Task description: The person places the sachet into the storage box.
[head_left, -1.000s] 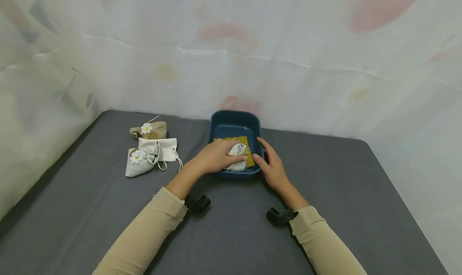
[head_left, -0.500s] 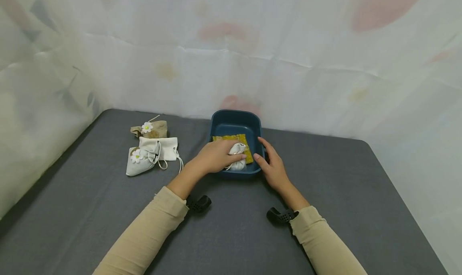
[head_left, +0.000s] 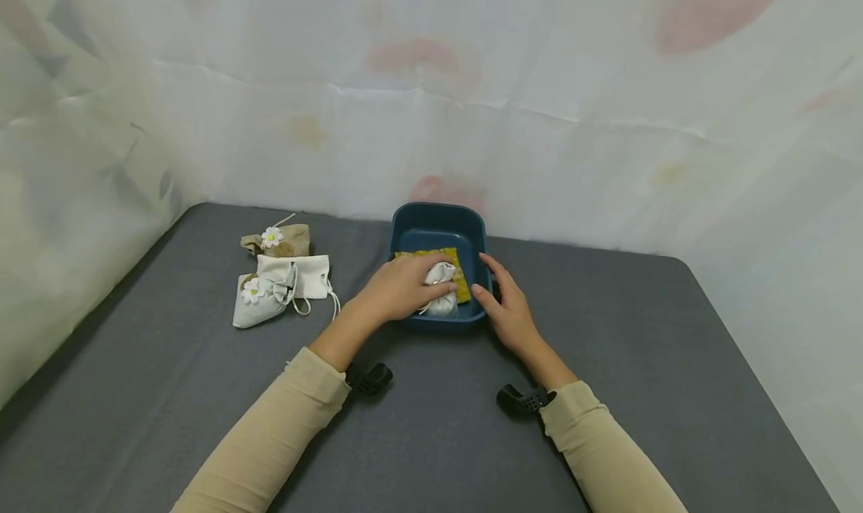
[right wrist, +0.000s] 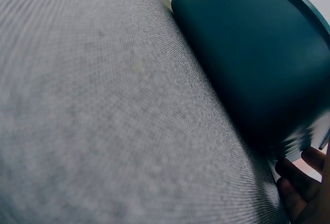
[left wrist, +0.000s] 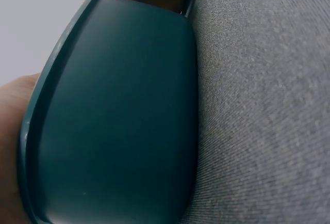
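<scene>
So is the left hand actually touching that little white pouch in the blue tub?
Touching. The head view shows the left hand with fingers curled over the white pouch inside the blue tub.

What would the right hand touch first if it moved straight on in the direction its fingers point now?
The right hand points up and slightly left, against the right wall of the blue tub. It would likely meet that wall at once; its fingertips seem to touch it already, though depth is hard to judge.
</scene>
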The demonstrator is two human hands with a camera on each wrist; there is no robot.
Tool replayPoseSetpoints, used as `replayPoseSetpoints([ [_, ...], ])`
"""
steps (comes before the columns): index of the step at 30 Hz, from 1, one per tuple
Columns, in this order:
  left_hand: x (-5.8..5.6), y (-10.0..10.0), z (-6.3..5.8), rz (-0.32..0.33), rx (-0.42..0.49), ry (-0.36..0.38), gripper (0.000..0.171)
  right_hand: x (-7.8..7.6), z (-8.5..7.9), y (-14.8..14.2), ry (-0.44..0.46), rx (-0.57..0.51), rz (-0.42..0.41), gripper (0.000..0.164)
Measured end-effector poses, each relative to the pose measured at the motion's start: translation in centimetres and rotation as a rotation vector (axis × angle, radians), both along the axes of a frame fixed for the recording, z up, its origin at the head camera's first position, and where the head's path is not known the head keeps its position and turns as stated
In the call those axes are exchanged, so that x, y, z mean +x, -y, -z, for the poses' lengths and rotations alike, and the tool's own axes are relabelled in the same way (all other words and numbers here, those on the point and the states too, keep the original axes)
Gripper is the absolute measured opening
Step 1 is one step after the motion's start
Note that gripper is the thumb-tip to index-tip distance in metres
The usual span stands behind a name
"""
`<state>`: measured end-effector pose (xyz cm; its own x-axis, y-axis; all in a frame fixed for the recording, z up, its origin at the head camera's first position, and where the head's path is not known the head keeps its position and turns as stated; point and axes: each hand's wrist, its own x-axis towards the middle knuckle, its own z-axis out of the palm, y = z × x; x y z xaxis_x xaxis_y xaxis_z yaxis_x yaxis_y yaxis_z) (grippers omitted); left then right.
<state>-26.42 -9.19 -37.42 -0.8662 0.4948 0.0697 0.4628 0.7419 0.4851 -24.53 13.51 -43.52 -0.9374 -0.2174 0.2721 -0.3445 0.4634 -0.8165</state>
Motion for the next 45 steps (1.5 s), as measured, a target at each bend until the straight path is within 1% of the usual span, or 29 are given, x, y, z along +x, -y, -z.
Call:
replayPoseSetpoints([
  [3, 0.0, 0.0, 0.0, 0.001, 0.003, -0.021, 0.058, 0.0, 0.0, 0.0, -0.001, 0.000, 0.000, 0.058],
  [6, -0.1, 0.2, -0.2, 0.007, 0.004, -0.021, 0.059, 0.1, 0.0, 0.0, 0.002, 0.000, 0.006, 0.058],
  [9, -0.1, 0.6, -0.5, 0.010, 0.015, -0.010, 0.059, 0.1, 0.0, -0.1, 0.004, 0.003, 0.010, 0.058],
  [15, -0.1, 1.4, -1.6, -0.012, 0.049, 0.020, 0.056, 0.0, -0.1, -0.1, 0.006, 0.012, 0.011, 0.058],
  [20, -0.1, 1.8, -2.3, -0.022, 0.052, 0.034, 0.053, -0.1, -0.1, -0.1, 0.006, 0.007, 0.010, 0.058],
  [25, -0.2, 1.8, -2.2, -0.028, 0.043, 0.049, 0.052, -0.1, -0.2, -0.1, 0.011, 0.008, 0.013, 0.058],
  [34, -0.4, 1.8, -1.8, -0.012, 0.031, 0.058, 0.052, 0.0, -0.3, -0.1, 0.010, -0.003, -0.002, 0.058],
  [39, -0.4, 1.8, -1.8, -0.016, 0.030, 0.071, 0.054, -0.1, -0.3, -0.1, 0.007, -0.003, -0.002, 0.058],
  [45, -0.4, 1.8, -1.8, -0.005, 0.036, 0.074, 0.054, -0.2, -0.3, -0.1, 0.005, 0.006, 0.008, 0.058],
])
